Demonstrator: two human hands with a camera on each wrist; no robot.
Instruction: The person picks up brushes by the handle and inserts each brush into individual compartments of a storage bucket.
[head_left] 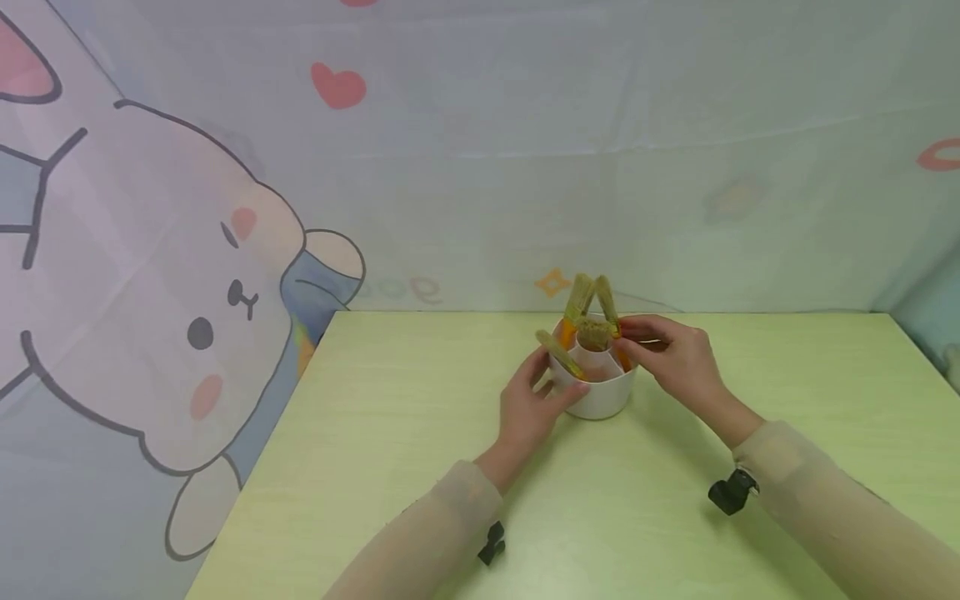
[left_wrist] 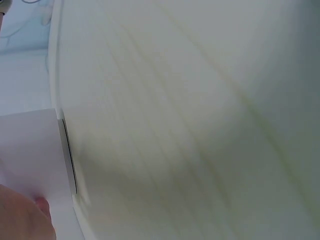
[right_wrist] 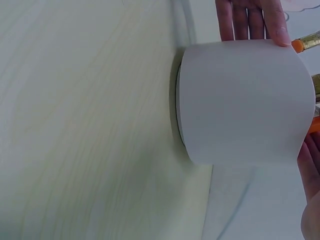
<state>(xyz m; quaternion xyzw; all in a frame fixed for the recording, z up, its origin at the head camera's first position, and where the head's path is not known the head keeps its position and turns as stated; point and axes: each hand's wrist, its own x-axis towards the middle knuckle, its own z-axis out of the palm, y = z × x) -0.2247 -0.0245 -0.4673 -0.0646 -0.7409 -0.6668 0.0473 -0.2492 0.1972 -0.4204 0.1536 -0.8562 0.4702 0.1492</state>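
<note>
A white round holder (head_left: 600,402) with divided compartments stands upright on the table. Several paintbrushes with orange handles lean in it, bristles upward. My left hand (head_left: 527,404) grips the holder's left side, its thumb at the front rim. Between the thumb and fingers of my right hand (head_left: 678,354) is the paintbrush (head_left: 606,296) at the holder's right, its lower handle inside a compartment. One brush (head_left: 561,354) tilts out over the left rim. In the right wrist view the holder's wall (right_wrist: 245,102) hides most of the brushes. The left wrist view shows the holder (left_wrist: 30,150) only partly.
The pale yellow-green table (head_left: 420,400) extends around the holder and ends at a back edge just behind it. A hanging cloth (head_left: 480,208) printed with a cartoon animal and hearts covers the background.
</note>
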